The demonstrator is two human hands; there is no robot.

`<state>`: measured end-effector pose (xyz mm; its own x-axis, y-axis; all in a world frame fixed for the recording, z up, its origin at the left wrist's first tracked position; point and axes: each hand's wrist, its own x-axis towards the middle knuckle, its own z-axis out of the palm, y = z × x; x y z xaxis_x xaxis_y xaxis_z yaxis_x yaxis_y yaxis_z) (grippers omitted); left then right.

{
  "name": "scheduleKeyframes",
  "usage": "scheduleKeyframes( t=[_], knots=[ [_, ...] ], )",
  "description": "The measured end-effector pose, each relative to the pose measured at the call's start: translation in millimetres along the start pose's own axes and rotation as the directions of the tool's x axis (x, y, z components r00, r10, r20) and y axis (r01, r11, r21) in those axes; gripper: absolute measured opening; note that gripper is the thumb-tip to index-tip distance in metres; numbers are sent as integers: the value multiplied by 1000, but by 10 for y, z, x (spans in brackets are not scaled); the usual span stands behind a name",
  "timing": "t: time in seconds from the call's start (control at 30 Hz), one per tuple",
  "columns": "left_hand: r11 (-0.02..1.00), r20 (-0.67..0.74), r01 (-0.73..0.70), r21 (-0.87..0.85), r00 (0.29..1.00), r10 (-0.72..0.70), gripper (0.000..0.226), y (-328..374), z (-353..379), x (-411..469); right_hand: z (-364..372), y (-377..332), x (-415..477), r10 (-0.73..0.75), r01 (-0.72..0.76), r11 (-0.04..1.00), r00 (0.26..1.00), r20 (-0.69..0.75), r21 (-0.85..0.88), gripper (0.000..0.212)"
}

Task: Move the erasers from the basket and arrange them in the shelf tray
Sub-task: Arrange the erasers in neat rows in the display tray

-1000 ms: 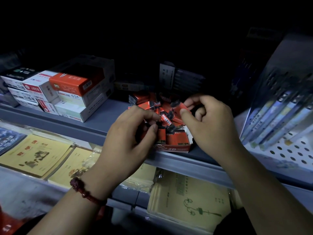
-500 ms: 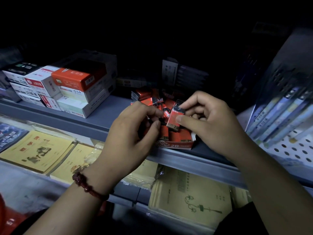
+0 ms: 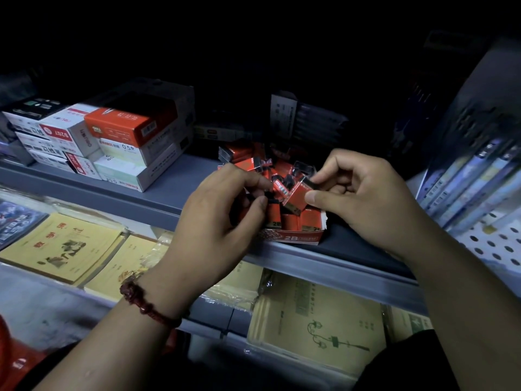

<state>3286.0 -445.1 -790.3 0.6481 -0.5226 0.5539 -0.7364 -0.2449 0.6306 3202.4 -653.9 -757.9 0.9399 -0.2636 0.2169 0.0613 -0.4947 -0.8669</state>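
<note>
- Erasers: orange-red sleeves with black ends, one with a white barcode patch.
- Tray: red front, white "2B" lettering.
- Shelf: grey-blue.
- Exercise books: yellow covers, dark drawings, red characters.
- Bracelet: dark red beads.
- Pegboard: white, with rows of dark round holes.

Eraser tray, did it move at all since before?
No. The eraser tray sits at the same spot on the front edge of the grey shelf; only the view shifted slightly.

red 2b tray sits at the shelf edge, erasers standing in a row up front, more heaped behind. one tilted eraser is pinched just above it.
</note>
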Motion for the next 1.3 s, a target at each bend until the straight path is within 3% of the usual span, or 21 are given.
scheduleKeyframes(
  t=[0.4,0.67,0.83,1.0,1.17,1.3],
  knots=[
    [1000,7,-8,14,1000,8,14,-6,-12,-3,50,-105,-38,-60,104,956,985,163,-275,10],
    [1000,-5,-10,4,1000,10,14,-5,12,0,76,-57,-58,-110,145,946,985,134,-290,11],
    [1000,-4,-7,4,1000,7,14,-4,13,0,86,-89,-83,-149,179,899,983,104,-400,8],
    [1000,-2,-11,11,1000,11,14,-3,6,-2,85,-117,-94,-164,182,910,983,79,-372,13],
    [1000,-5,-4,9,1000,4,14,-2,8,-10,169,-88,-68,-175,134,922,981,-80,-364,8],
    [1000,-6,-4,3,1000,4,14,8,12,-2,300,-76,-33,-182,113,887,977,-114,-448,14]
  ],
)
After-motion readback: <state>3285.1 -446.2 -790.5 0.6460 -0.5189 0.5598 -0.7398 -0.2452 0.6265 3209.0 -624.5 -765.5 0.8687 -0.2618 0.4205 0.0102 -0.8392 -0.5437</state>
